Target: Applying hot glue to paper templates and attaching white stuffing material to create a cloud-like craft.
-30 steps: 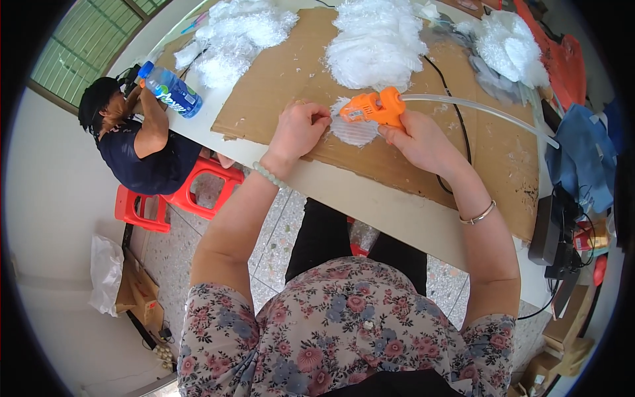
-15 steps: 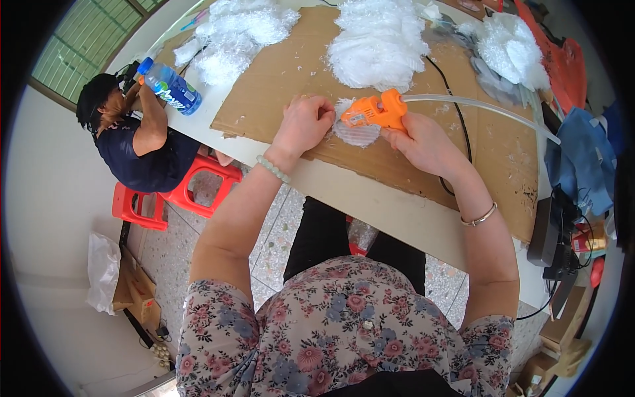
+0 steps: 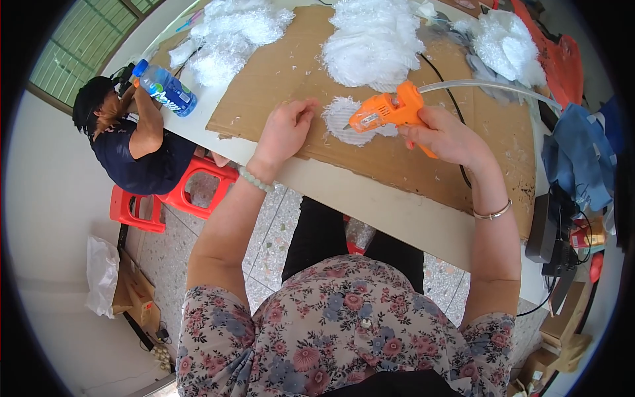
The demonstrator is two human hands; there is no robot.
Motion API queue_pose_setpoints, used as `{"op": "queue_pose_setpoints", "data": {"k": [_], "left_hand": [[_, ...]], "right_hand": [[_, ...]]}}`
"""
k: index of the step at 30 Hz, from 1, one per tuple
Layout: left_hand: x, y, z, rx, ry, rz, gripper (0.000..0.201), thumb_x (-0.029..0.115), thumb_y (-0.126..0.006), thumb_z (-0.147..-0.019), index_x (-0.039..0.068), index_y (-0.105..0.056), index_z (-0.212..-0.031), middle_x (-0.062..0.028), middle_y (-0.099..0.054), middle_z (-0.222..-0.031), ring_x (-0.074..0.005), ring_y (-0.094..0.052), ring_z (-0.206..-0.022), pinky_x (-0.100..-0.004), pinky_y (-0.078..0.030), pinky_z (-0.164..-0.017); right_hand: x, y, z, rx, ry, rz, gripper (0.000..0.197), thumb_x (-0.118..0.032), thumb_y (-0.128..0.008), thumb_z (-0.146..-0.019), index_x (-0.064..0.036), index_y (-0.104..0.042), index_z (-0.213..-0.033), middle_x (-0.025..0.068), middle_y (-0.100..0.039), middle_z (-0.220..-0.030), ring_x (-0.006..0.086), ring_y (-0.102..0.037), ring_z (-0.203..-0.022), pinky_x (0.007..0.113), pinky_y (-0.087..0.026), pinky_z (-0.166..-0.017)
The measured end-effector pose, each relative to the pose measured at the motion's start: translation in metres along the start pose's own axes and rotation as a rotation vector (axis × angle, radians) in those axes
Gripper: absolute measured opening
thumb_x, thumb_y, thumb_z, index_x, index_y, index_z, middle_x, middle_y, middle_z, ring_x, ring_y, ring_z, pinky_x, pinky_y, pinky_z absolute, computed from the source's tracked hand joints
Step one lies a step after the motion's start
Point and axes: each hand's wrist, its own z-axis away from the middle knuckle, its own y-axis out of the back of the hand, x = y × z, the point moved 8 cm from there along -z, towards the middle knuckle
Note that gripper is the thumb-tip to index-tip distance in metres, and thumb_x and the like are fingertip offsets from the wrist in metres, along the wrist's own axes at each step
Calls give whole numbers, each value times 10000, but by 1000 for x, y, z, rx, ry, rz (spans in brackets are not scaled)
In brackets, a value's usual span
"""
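My right hand [image 3: 453, 137] grips an orange hot glue gun [image 3: 405, 104], its nozzle pointing left and down over a small white fuzzy patch of ribbed material [image 3: 339, 111]. A long clear glue stick [image 3: 486, 84] runs out of the gun's back toward the right. The patch lies flat on a brown cardboard sheet [image 3: 271, 83], partly hidden by the gun. Left of the patch and apart from it, my left hand [image 3: 286, 132] has its fingers curled in, with nothing seen between them.
White fluffy piles [image 3: 374, 46] lie at the back, with another heap [image 3: 231, 40] to the left. A blue-capped bottle [image 3: 165, 89] stands near a person [image 3: 126, 139] at the table's left. A black cord [image 3: 450, 92] crosses the cardboard. Blue cloth [image 3: 579, 149] hangs at right.
My left hand has drawn back leftward from the white patch. The glue gun has shifted right and tilted, uncovering more of the patch and showing its nozzle.
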Motion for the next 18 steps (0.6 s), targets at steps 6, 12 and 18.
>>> {"op": "queue_pose_setpoints", "data": {"k": [6, 12, 18], "left_hand": [[54, 12, 32, 133, -287, -198, 173, 35, -684, -696, 31, -652, -865, -90, -619, -825, -286, -565, -792, -372, -463, -747], [101, -23, 44, 88, -554, -403, 175, 94, -736, -626, 77, -643, -773, -48, -578, -771, -231, -545, -815, -366, -428, -782], [107, -46, 43, 18, -656, -564, 39, 81, -622, -673, 78, -606, -708, -37, -545, -748, -211, -525, -815, -366, -413, -807]], "right_hand": [[-8, 18, 10, -21, 20, -41, 295, -315, -591, -888, -20, -611, -875, -14, -562, -739, 73, -454, -621, 242, -377, -552], [4, 26, 16, 3, 0, -46, 272, -271, -583, -901, -12, -596, -983, -5, -574, -799, 81, -477, -699, 234, -403, -621], [9, 24, 24, 41, 41, -5, 266, -250, -565, -905, 2, -586, -989, 11, -580, -813, 99, -486, -718, 246, -411, -646]]}}
